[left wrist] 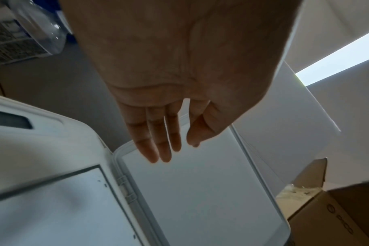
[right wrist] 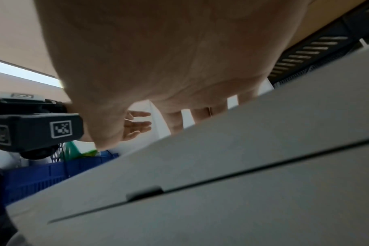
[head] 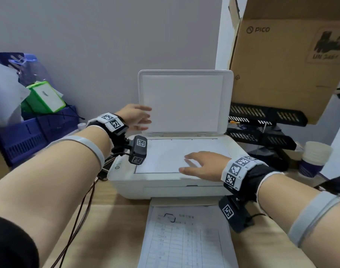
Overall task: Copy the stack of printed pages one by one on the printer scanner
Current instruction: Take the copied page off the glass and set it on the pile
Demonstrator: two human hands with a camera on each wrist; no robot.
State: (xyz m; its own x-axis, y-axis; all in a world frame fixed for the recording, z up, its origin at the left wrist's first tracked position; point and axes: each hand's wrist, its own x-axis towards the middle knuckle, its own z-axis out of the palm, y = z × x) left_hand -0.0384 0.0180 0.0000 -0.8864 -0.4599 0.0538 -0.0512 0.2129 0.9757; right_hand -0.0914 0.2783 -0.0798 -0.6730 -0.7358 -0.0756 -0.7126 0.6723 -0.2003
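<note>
A white printer (head: 126,182) stands on the wooden desk with its scanner lid (head: 184,101) raised upright. A white page (head: 165,157) lies face down on the scanner glass. My right hand (head: 200,167) lies flat on that page near its front right, fingers straight. My left hand (head: 138,118) hovers with straight fingers beside the lid's left edge; in the left wrist view the left hand (left wrist: 158,133) is spread in front of the lid (left wrist: 200,191), and I cannot tell if it touches. A printed page with a table (head: 186,240) lies in front of the printer.
A blue crate (head: 35,136) with a green-edged box and bags stands at the left. Black mesh trays (head: 262,124) and a large cardboard box (head: 281,64) are at the right, with stacked paper cups (head: 314,157). Cables (head: 80,213) trail from my left wrist.
</note>
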